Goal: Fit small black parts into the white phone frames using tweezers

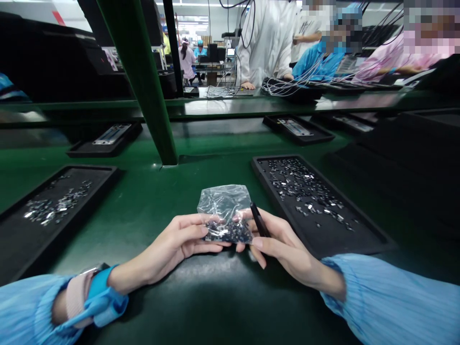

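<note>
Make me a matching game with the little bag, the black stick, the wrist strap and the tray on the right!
Things: 1 bag; 2 black stick; 3 wrist strap; 4 right tray.
Match: A blue; B on the green table, small parts inside; C between left hand and right hand; D in the right hand alone.
Pairs: 1-C; 2-D; 3-A; 4-B.

— What do the hands hold?
— The left hand (179, 242) and right hand (283, 244) pinch a clear plastic bag (224, 211) of small dark parts; the right also grips black tweezers (259, 220).
— Nearby?
— A black tray (359, 239) of scattered parts just right.
</note>
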A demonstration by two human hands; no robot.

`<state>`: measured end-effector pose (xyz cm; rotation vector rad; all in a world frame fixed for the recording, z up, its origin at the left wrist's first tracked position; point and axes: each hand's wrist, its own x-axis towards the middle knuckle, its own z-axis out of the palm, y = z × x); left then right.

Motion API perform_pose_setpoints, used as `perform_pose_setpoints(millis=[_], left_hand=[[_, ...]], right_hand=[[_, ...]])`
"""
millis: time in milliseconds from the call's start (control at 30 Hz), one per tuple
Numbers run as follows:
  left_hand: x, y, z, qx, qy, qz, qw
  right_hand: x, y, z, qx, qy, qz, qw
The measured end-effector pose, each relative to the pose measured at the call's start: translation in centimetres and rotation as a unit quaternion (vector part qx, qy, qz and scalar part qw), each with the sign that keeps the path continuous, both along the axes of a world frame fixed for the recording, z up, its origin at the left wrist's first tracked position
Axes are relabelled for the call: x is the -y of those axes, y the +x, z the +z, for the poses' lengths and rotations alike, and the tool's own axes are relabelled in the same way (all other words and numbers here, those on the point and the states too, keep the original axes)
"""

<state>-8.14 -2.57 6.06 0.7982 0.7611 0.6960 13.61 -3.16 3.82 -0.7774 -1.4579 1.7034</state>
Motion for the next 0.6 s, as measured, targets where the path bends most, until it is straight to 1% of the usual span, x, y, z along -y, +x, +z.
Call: perform_pose_setpoints(millis=[100, 333, 600], left_hand=[[0.05, -0.12, -0.17, 0.003, 0.012, 0.005, 1.000], [0.13, -0.20, -0.23, 0.024, 0.030, -0.006, 0.999], [0.10, -0.23, -0.26, 0.016, 0.057, -0.021, 0.998]], right_hand=[[-0.01, -0.10, 0.05, 0.001, 0.003, -0.003, 1.000], [0.10, -0.25, 0.14, 0.014, 0.007, -0.021, 1.000], [0.05, -0.20, 0.12, 0.031, 0.036, -0.033, 0.998]])
